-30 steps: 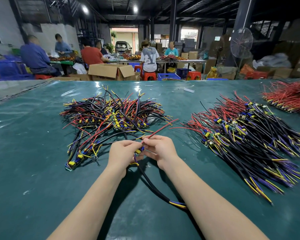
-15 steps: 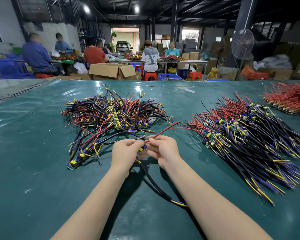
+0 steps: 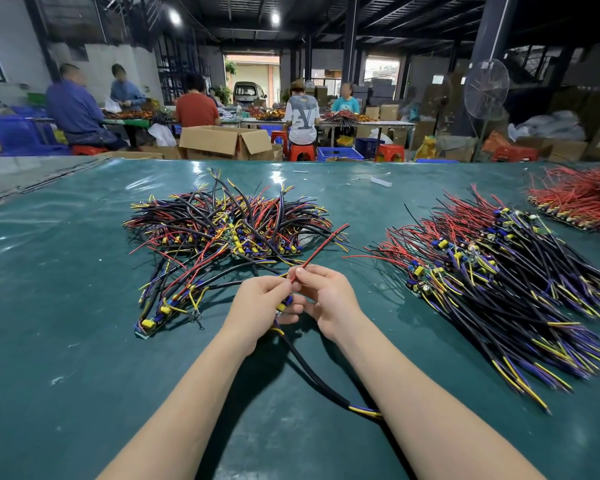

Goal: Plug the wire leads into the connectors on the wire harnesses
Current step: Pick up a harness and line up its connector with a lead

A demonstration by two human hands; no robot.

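- A person's two bare hands meet at the middle of a glossy dark-green table mat (image 3: 84,341), fingertips almost touching.
- The left hand (image 3: 260,303) curls its fingers round a small blue-and-yellow connector (image 3: 284,304), which sits at that hand's 3 o'clock edge, between the two hands.
- The right hand (image 3: 329,299) pinches a thin red wire lead (image 3: 321,249) between thumb and forefinger. The lead's lower end points down at the connector and the rest slants away toward 1 o'clock.
- Whether the lead's tip is inside the connector cannot be seen.
- A thick black harness cable (image 3: 312,372) trails from the connector toward 5 o'clock (its yellow and purple strands slip under the right forearm).
- A tangled pile of black, red and yellow harnesses (image 3: 222,230) lies at 11 o'clock from the hands.
- A fanned pile of similar harnesses (image 3: 499,289) lies at 3 o'clock.
- A heap of loose red wires (image 3: 582,199) lies at 2 o'clock.
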